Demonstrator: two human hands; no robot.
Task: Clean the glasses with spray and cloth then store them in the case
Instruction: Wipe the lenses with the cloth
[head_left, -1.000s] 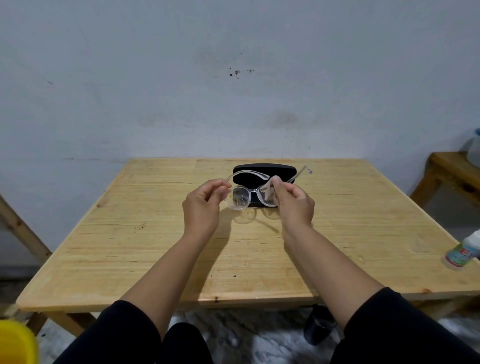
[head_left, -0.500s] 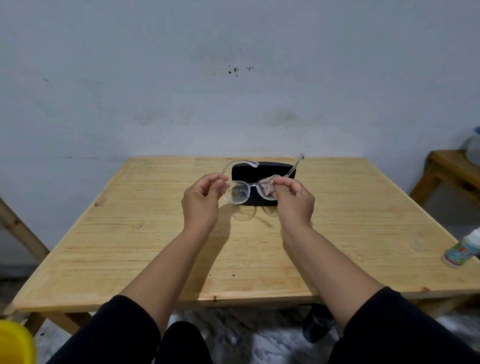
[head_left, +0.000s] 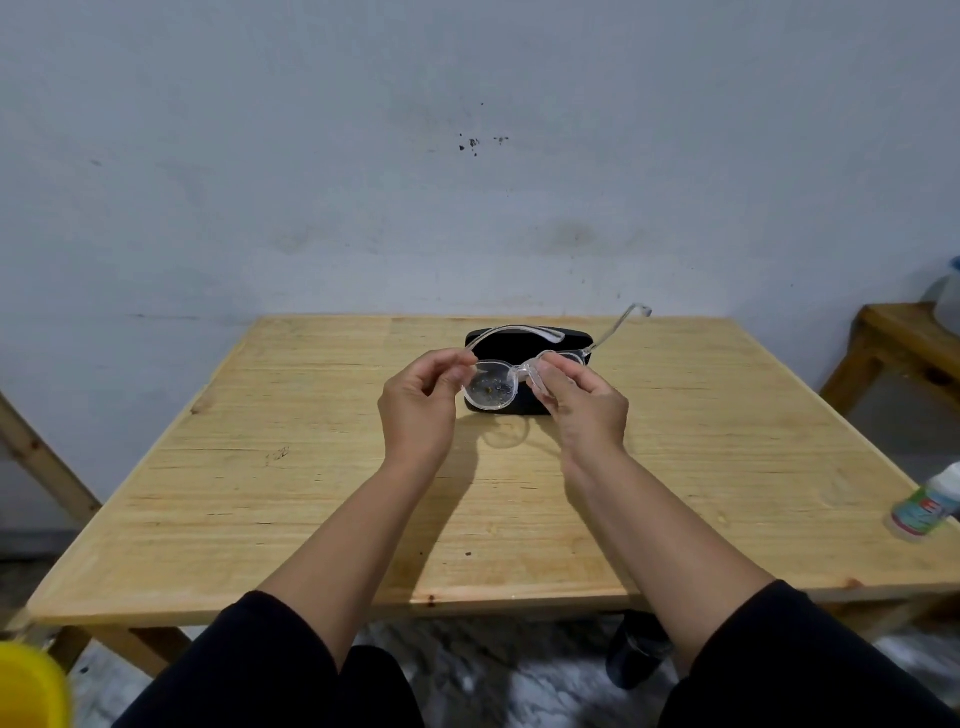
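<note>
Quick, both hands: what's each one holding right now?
Left hand: pinched on the glasses at the left rim.
Right hand: gripping the glasses at the right lens; whether a cloth is there can't be told.

The right hand (head_left: 584, 402) has slid across the glasses (head_left: 511, 376).

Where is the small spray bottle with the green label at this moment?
In the head view, the small spray bottle with the green label lies at the far right edge of the wooden table, on the side of the right hand and well apart from it.
</note>
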